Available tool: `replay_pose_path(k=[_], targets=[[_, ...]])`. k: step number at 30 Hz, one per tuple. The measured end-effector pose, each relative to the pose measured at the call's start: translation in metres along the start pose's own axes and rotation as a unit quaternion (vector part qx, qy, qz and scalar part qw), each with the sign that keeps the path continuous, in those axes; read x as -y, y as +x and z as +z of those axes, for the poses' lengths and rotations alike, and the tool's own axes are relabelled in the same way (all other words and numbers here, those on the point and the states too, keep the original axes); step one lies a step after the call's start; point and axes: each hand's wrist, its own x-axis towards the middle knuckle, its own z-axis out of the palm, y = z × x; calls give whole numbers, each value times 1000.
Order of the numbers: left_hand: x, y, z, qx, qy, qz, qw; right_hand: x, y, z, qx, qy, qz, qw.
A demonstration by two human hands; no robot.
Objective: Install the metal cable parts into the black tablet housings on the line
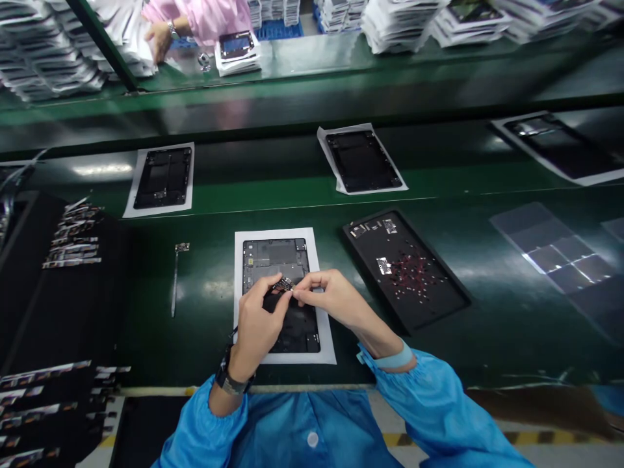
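Note:
A dark tablet back shell (275, 257) lies on a white sheet (242, 242) on the green bench right before me. Both hands meet above its middle. My left hand (257, 323) and my right hand (327, 296) each pinch an end of a small dark circuit part (283, 283), fingers closed on it. The lower half of the shell is partly hidden by my hands. Blue sleeves cover both arms, with a watch on the left wrist and a strap on the right.
A black tray (441, 305) with small red screws and parts lies to the right. A thin flex strip (175, 279) lies to the left. More shells (162, 177) (363, 160) ride the belt. Another person's hand (158, 39) works at the far side beside stacks.

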Motion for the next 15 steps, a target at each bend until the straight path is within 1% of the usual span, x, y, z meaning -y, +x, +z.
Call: replay_pose_path(k=[3, 5, 7, 12, 15], targets=[[-1, -2, -1, -1, 16, 30, 999, -1, 0, 2, 2, 10, 2, 1000], [-1, -3, -1, -1, 19, 35, 999, -1, -1, 3, -1, 17, 0, 1000], [0, -3, 0, -1, 6, 21, 1000, -1, -1, 5, -7, 21, -3, 1000], [3, -1, 2, -3, -88, -52, 995, -2, -1, 5, -11, 33, -18, 999], [2, 2, 3, -3, -104, -66, 992, -3, 0, 4, -11, 42, -22, 999]])
